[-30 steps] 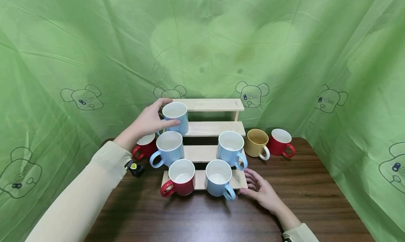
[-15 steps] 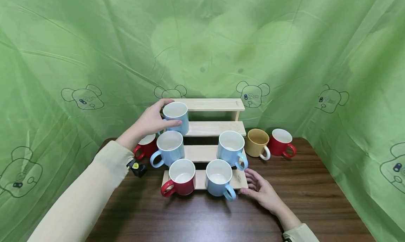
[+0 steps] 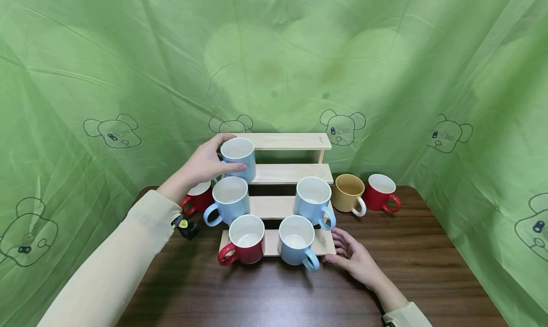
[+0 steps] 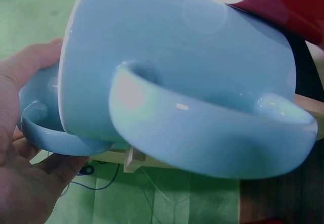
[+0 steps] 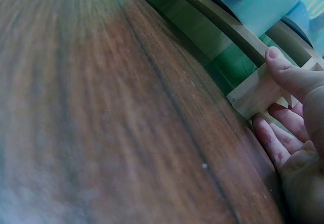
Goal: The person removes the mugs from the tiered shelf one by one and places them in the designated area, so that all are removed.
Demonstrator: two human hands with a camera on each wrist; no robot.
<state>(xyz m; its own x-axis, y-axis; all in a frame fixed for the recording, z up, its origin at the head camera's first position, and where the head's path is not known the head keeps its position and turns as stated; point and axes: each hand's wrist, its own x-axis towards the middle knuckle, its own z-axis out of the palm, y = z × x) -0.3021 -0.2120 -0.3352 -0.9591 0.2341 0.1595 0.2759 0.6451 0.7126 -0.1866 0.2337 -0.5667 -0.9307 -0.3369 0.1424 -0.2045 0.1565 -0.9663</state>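
My left hand (image 3: 204,161) grips a light blue mug (image 3: 250,157) at the left end of the third step of a wooden tiered rack (image 3: 291,174), thumb across the near side. In the left wrist view another blue mug (image 4: 167,37) fills the foreground and partly hides the held blue mug (image 4: 44,90). My right hand (image 3: 354,259) holds the right end of the lowest step, its thumb at the front edge and its fingers behind the end support (image 5: 255,92). On the bottom step stand a red mug (image 3: 253,252) and a blue mug (image 3: 293,254).
Two blue mugs, one left (image 3: 234,208) and one right (image 3: 307,210), stand on the second step. Right of the rack are a yellow mug (image 3: 344,199) and a red mug (image 3: 376,196); another red mug (image 3: 201,201) is at its left. Green cloth (image 3: 274,70) hangs behind the wooden table (image 3: 274,298).
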